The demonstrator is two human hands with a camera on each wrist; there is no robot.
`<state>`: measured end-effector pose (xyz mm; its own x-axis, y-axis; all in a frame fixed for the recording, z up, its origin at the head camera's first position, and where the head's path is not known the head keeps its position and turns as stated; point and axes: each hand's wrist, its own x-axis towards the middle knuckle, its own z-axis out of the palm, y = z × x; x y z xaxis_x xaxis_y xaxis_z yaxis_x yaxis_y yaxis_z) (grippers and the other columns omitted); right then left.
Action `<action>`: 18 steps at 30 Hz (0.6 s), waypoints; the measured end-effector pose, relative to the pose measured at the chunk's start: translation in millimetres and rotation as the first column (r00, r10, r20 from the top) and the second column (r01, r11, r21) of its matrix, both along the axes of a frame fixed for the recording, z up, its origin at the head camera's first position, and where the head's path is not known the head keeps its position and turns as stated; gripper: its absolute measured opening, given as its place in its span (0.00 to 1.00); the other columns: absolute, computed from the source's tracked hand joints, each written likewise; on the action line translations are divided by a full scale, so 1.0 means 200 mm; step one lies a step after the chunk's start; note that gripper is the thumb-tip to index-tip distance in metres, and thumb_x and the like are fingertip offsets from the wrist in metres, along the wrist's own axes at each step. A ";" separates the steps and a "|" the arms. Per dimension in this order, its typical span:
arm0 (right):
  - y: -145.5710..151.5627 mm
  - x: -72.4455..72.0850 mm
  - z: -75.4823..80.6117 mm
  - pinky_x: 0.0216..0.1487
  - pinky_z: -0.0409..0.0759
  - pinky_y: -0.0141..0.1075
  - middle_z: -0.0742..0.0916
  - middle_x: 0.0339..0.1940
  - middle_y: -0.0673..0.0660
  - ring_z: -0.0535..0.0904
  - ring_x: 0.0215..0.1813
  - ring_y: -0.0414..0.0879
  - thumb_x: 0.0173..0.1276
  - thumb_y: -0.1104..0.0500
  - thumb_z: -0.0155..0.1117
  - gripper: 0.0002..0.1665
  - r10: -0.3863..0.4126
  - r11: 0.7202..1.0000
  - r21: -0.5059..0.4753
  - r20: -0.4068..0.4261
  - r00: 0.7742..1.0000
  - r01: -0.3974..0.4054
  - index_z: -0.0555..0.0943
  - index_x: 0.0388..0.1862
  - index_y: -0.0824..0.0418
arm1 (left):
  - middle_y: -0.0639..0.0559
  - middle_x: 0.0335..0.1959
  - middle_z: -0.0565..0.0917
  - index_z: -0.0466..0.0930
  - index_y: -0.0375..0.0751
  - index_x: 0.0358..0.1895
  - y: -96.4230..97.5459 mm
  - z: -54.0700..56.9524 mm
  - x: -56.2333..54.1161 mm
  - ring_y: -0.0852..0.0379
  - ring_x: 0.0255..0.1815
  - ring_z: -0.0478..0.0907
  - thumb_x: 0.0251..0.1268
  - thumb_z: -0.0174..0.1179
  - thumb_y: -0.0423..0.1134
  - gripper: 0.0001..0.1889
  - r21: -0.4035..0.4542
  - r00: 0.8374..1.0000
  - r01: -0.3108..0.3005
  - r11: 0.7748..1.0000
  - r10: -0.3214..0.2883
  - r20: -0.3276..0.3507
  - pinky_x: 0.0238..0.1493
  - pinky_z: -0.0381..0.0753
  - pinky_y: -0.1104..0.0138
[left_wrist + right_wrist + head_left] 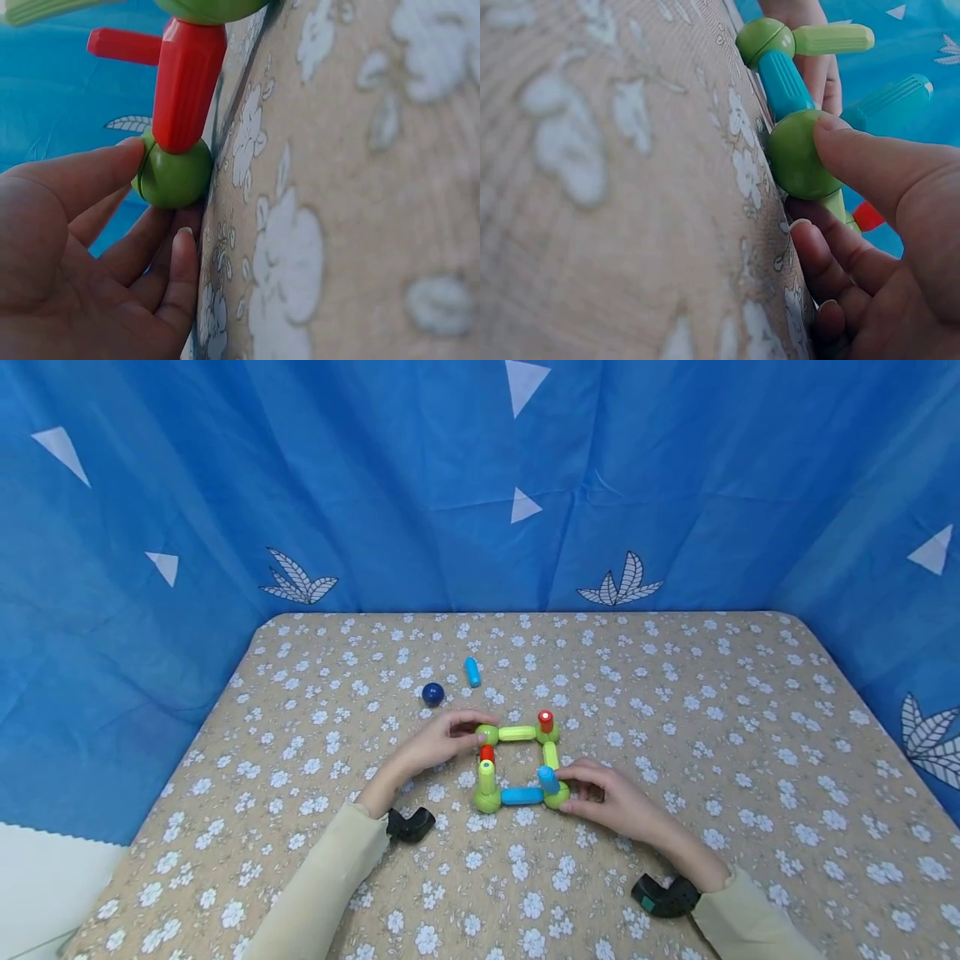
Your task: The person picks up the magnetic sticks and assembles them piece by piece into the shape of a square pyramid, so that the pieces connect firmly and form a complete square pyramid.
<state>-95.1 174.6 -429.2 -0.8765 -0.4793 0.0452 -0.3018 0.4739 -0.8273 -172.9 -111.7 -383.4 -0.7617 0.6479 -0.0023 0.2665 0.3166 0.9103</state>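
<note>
A square of magnetic rods and green balls lies on the table, with upright rods on three corners. My left hand (442, 742) holds the far-left green ball (176, 176) between thumb and fingers; a red rod (187, 86) joins that ball to the near-left green ball (487, 801). At the near-right corner, my right hand (618, 802) grips another green ball (799, 157), thumb on top. An upright blue rod (548, 779) stands on this ball, and a flat blue rod (522, 796) runs left from it. The far-right corner bears an upright red rod (545, 721).
Beyond the square lie a dark blue ball (432, 694) and a loose blue rod (472, 672). The flowered tablecloth (712, 718) covers the table, which blue curtains (420, 485) surround at the back and sides.
</note>
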 end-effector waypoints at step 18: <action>0.05 -0.06 0.02 0.29 0.75 0.32 0.78 0.39 0.49 0.72 0.33 0.41 0.62 0.60 0.66 0.22 0.022 1.000 0.006 -0.070 0.997 -0.022 0.77 0.55 0.63 | 0.44 0.53 0.77 0.74 0.35 0.59 -0.09 -0.17 0.00 0.50 0.48 0.75 0.65 0.58 0.32 0.19 -0.040 1.000 0.018 0.999 -0.019 -0.012 0.49 0.76 0.61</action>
